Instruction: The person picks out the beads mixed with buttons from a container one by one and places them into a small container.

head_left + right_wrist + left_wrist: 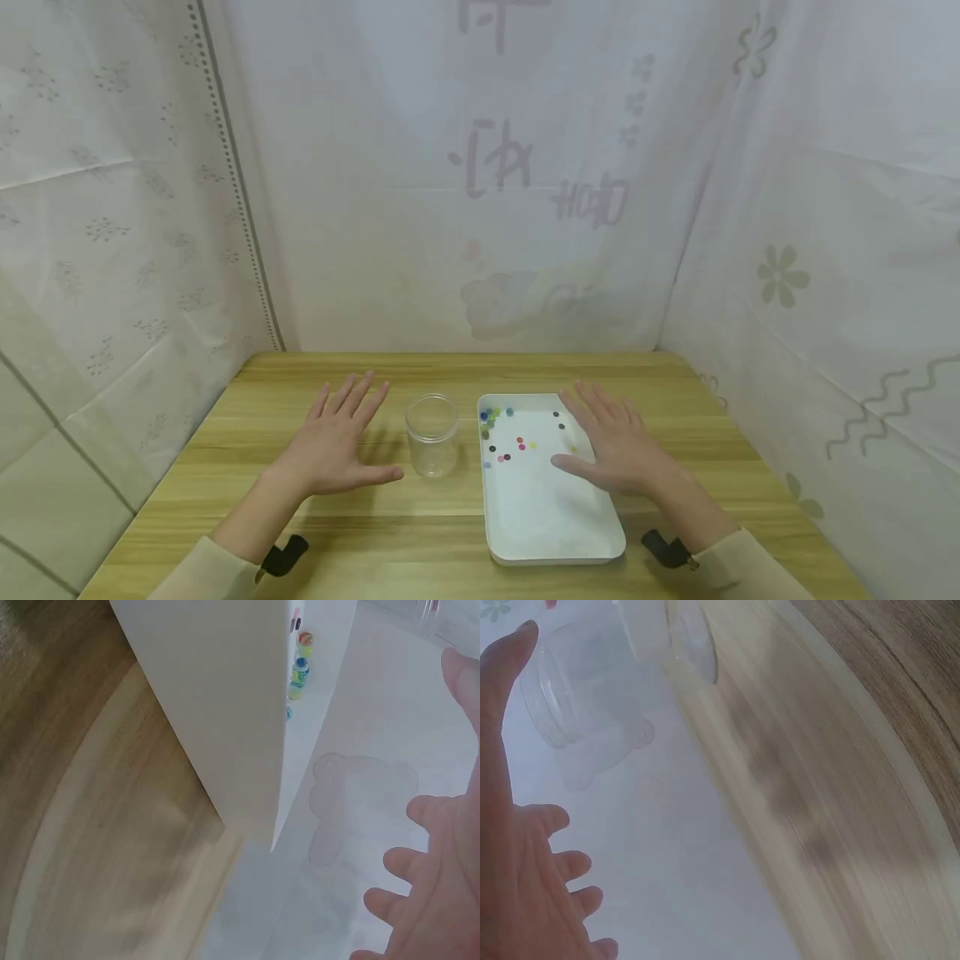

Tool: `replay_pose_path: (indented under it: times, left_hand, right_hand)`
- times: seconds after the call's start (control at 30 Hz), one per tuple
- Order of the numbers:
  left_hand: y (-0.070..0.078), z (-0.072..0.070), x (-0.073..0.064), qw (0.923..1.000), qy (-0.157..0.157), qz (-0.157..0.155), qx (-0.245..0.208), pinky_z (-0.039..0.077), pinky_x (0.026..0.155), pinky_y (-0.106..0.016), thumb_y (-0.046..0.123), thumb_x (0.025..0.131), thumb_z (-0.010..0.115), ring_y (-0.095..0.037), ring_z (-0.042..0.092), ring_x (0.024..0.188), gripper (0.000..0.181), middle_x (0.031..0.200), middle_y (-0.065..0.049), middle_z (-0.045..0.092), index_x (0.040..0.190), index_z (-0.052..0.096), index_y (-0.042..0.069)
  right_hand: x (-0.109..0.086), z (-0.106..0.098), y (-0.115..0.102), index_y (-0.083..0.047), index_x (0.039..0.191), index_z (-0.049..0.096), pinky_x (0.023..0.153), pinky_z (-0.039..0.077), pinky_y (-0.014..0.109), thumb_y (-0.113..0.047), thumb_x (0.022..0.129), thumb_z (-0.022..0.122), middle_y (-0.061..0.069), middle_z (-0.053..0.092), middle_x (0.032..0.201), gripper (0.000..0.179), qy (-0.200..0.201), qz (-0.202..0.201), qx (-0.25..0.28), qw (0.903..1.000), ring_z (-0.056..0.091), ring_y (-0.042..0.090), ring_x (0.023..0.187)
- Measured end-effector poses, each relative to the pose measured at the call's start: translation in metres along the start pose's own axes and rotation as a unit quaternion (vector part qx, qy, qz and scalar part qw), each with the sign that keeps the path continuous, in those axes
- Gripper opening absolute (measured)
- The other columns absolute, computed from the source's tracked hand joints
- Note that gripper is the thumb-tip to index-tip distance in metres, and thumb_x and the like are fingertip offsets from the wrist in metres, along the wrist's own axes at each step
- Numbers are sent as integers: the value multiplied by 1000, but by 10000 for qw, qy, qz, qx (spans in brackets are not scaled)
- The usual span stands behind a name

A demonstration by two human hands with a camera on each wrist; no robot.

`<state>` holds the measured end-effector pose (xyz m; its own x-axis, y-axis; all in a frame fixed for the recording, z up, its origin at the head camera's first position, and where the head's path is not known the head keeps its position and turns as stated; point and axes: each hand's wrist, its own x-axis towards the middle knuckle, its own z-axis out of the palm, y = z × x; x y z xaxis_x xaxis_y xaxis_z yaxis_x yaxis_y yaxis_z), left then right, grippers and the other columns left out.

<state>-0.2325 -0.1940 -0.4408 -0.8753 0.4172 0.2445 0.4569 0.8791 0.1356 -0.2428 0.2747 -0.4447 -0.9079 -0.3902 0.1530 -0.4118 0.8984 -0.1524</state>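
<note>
My left hand [333, 446], fingers spread and palm down, hovers left of a clear round jar [433, 442] that stands upright with no lid on it. The thumb points toward the jar's side. Over the right part of a shallow white tray [551, 521], my right hand [618, 446] hovers with spread fingers. Several small round marbles [521, 447] in various colours lie in the tray, bunched mostly in its far left corner. Neither hand holds anything. In the right wrist view, colourful marbles [301, 671] show past the tray's wall [217, 697].
The wooden table [420, 550] carries the jar and tray side by side. Pale printed curtains [360, 167] hang behind the table and along both sides. Dark wrist mounts [285, 556] sit under both forearms.
</note>
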Motion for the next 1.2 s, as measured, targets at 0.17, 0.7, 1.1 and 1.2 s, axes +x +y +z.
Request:
replay_pose_path:
  times: [0.17,0.7,1.1,1.2]
  left_hand:
    - [1,0,0,9995,106,21,-280,34,124,-76,86,86,70,-50,38,160,121,180,-20,30,175,29,16]
    - [10,9,25,9516,580,320,-3001,56,109,-59,40,95,86,-37,60,140,82,158,-15,60,162,51,10]
    - [26,24,49,9274,383,270,-3712,52,114,-64,36,91,89,-38,57,144,81,157,-13,61,160,54,11]
    - [28,29,53,9203,358,158,-3893,51,115,-65,35,92,88,-37,56,147,79,157,-13,61,160,55,11]
  right_hand:
    - [3,1,1,-15,173,31,128,23,78,-65,101,67,19,35,178,95,188,16,-39,9998,31,48,164]
    - [0,-5,3,-8,159,52,106,57,63,-30,103,76,15,71,139,66,1172,-241,453,9918,69,38,126]
    - [-2,-7,3,-7,159,52,106,58,62,-28,103,75,16,69,143,64,1127,-282,376,9925,68,39,129]
    - [-3,-7,2,-7,159,53,103,59,62,-28,102,76,15,70,141,64,1154,-331,312,9923,69,38,126]
